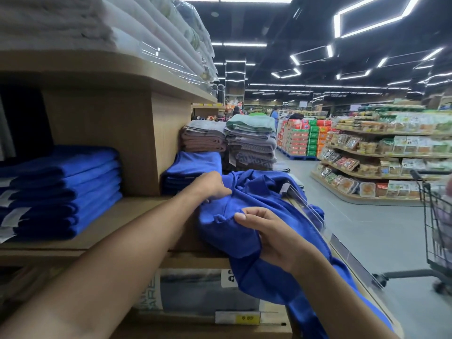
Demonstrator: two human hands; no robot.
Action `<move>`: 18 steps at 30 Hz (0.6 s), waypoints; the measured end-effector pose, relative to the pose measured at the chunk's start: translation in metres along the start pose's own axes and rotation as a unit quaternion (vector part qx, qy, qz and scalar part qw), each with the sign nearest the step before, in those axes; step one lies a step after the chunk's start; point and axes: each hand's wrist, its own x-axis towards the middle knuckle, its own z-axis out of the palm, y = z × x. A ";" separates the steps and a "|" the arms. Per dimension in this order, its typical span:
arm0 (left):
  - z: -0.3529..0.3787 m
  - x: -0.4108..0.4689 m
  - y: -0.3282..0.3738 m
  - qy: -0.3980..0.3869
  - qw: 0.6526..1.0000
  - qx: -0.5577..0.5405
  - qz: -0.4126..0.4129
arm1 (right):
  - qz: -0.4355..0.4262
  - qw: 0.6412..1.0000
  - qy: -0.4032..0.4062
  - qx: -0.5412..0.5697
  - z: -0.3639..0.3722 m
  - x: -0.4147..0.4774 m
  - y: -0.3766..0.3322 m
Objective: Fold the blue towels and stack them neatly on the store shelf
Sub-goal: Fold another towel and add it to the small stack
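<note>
Task in progress, not complete. One loose blue towel [256, 216] lies crumpled at centre frame, on the front edge of the wooden shelf [110, 216], with its lower end hanging past the edge toward the bottom right; it shows no finished fold. The left hand [212, 185] has its fingers curled into the cloth at the towel's upper left part. The right hand [264, 231] pinches a hemmed edge just below, thumb on top. Both are clamped on the same towel. Done so far: two stacks of folded blue towels sit on the shelf, a tall stack [61, 189] at left of frame and a low stack [193, 170] just behind the left hand. Layers per stack cannot be counted reliably. Remaining, in my judgement: fold this towel and place it on a stack. Also present: two grey towel piles [249, 143] at centre and one shopping cart [435, 216] at right edge.
</note>
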 end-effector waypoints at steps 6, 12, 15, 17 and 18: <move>0.020 0.013 0.002 0.046 0.992 0.109 -0.035 | -0.001 1.000 0.006 0.005 -0.002 -0.002 0.000; 0.023 0.018 -0.007 0.037 0.996 0.081 0.011 | 0.002 1.000 0.004 0.022 -0.005 -0.001 0.000; 0.007 0.012 -0.009 0.105 0.992 0.019 0.064 | 0.012 1.000 0.005 0.022 -0.007 0.000 0.001; -0.016 0.001 -0.011 0.168 0.979 -0.055 0.101 | 0.016 1.000 0.003 0.021 -0.006 0.000 0.001; -0.030 -0.007 -0.013 0.207 0.967 -0.092 0.119 | 0.017 1.000 0.004 0.019 -0.006 0.000 0.001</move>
